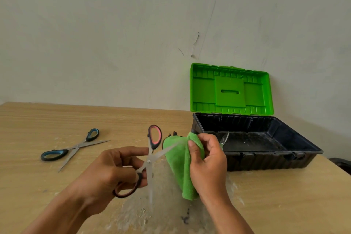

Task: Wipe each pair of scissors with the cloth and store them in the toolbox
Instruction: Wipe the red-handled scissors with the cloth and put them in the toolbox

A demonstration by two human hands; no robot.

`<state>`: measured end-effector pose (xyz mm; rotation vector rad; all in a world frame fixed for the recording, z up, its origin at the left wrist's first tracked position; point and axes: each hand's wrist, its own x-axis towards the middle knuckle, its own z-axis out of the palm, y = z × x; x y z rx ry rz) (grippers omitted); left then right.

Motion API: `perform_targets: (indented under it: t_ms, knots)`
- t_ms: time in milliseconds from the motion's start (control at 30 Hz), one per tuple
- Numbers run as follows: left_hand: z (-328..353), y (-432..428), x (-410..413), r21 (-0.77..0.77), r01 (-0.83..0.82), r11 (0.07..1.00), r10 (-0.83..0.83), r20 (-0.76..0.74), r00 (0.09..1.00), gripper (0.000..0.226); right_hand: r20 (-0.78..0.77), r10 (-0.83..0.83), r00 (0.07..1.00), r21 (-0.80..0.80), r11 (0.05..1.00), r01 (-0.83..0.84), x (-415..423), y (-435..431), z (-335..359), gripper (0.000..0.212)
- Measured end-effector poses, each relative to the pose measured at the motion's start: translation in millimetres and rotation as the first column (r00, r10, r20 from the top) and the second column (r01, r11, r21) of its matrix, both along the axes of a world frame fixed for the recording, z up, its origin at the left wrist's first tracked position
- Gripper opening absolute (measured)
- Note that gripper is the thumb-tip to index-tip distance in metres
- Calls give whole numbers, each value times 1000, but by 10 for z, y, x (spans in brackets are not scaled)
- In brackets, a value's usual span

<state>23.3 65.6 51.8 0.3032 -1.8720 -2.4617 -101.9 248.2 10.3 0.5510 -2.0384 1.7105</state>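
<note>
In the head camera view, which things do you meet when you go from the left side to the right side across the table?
blue-handled scissors → left hand → red-handled scissors → green cloth → right hand → open toolbox

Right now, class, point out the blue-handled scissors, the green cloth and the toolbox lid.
blue-handled scissors (74,147): head view, where the open blades cross.
green cloth (183,169): head view, middle of the hanging fold.
toolbox lid (230,91): head view, raised centre panel inside the open lid.
</note>
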Motion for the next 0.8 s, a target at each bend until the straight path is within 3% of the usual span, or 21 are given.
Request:
perform_targets:
  t_ms: [133, 267, 333, 433, 467, 567, 667, 800]
  knots:
    - [83, -97, 16, 131, -127, 983, 134, -45, 990, 56, -372, 30, 928, 229, 971, 61, -13, 139, 8, 14]
    - [87, -159, 18, 263, -223, 939, 253, -84, 964, 49, -515, 152, 844, 362, 931, 53, 196, 116, 25, 27]
    - [85, -199, 31, 285, -260, 923, 299, -105, 948, 49, -362, 316, 877, 542, 837, -78, 381, 16, 67, 35]
    - [80, -220, 41, 307, -282, 909, 330, -118, 937, 50, 148, 476, 867, 779, 485, -399, 471, -53, 47, 55]
    - [73, -217, 41, 307, -283, 909, 332, -118, 936, 51, 228, 496, 838, 804, 389, -449, 434, -35, 36, 61]
    - [57, -169, 27, 284, -276, 918, 316, -105, 943, 50, 285, 515, 809, 873, 209, -441, 343, 34, 51, 67]
    - [26, -85, -6, 255, -271, 928, 302, -90, 949, 51, 365, 437, 822, 891, 94, -445, 395, 51, 88, 70]
    - [-1, 65, -44, 219, -286, 933, 313, -100, 944, 55, 331, 100, 938, 941, 44, -337, 537, 45, 119, 80]
